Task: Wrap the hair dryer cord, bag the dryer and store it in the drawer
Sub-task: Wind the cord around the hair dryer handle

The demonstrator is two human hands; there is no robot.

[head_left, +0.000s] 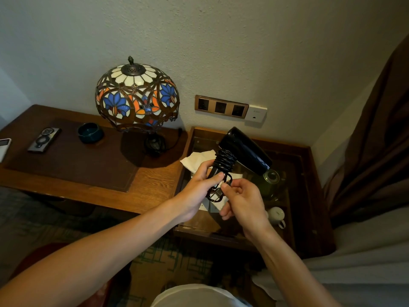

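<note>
On the surface (73,173) I count, from its left edge, one phone (4,148), one remote (44,140), one dark bowl (90,132) and one stained-glass lamp (137,96). My left hand (197,191) grips the one hair dryer (240,151) by its handle, above the glass-topped side table; the cord (224,160) is coiled round it. My right hand (243,202) pinches the plug (215,194).

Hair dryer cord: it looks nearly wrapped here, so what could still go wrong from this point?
The cord is coiled on the handle of the hair dryer, but its plug end hangs loose by the right hand; untucked, the coils may unwind. The left hand grips only the handle's lower end, so the dryer might tip toward the glass jar below.
</note>
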